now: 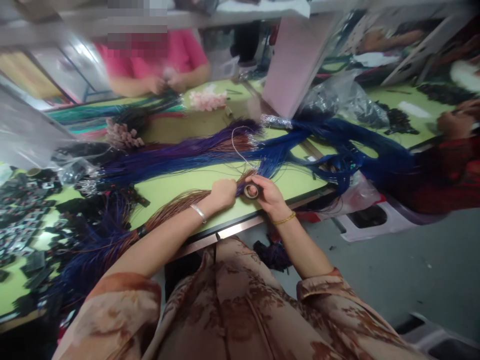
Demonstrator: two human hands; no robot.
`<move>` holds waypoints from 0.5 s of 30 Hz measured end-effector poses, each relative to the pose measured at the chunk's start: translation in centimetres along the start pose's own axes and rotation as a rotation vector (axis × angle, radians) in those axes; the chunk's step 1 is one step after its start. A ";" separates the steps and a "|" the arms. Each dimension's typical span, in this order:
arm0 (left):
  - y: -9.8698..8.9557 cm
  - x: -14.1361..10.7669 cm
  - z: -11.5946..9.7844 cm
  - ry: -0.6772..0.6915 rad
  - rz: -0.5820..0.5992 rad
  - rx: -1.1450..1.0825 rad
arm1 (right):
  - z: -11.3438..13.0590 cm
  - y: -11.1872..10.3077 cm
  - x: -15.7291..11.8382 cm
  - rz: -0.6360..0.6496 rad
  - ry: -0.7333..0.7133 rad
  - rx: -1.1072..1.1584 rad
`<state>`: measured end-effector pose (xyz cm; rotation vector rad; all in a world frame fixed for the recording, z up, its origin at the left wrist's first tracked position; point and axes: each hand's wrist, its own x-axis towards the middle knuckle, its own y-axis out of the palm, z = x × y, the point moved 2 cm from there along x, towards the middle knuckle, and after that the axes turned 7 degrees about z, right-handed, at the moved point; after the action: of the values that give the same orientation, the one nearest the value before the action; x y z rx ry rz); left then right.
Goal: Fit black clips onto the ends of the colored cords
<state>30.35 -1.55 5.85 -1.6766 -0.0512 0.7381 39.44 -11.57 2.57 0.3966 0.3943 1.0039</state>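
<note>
My left hand (224, 194) is closed round a bundle of thin brown and blue wires (180, 199) above the table's near edge. Close beside it, my right hand (268, 194) grips a small roll of dark tape (251, 190), its round core facing me. The tape roll is right against the wires, which come out past my left fist. From my left fist the brown wires run left under my forearm to a dark band (141, 231), then on to a blue and brown heap (90, 255).
Long blue and purple wire bundles (180, 155) lie across the green table (195, 179). Many small black parts (26, 210) cover the left side. A person in pink (150, 65) works opposite; another person's hand (457, 122) shows at right. A plastic stool (363, 220) stands below.
</note>
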 end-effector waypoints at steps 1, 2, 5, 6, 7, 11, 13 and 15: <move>0.0 0.0 0.1 0.003 -0.003 -0.005 | -0.1 0.1 -0.4 0.005 0.017 -0.017; 0.0 0.1 0.3 -0.002 0.001 -0.017 | -0.2 0.1 -0.9 0.012 0.026 -0.035; -0.6 0.3 1.3 0.027 0.018 -0.091 | -0.2 0.4 -1.8 0.021 -0.022 -0.124; -0.9 0.3 1.7 0.063 0.023 -0.131 | 0.0 0.6 -1.9 0.028 -0.061 -0.185; -1.1 0.3 2.0 0.102 0.032 -0.181 | 0.2 0.8 -2.0 0.039 -0.107 -0.266; -1.1 0.2 2.8 0.106 0.154 -0.375 | 1.2 2.1 -1.6 0.144 -0.236 -0.706; -0.6 0.2 2.7 0.060 0.226 -0.410 | 1.4 3.0 -1.2 0.189 -0.265 -0.901; -0.2 0.2 2.5 0.062 0.270 -0.415 | 1.3 3.5 -0.8 0.165 -0.270 -1.032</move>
<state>29.36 0.79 5.82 -2.1284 0.0721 0.9218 37.13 -10.75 5.55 -0.3776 -0.4209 1.1604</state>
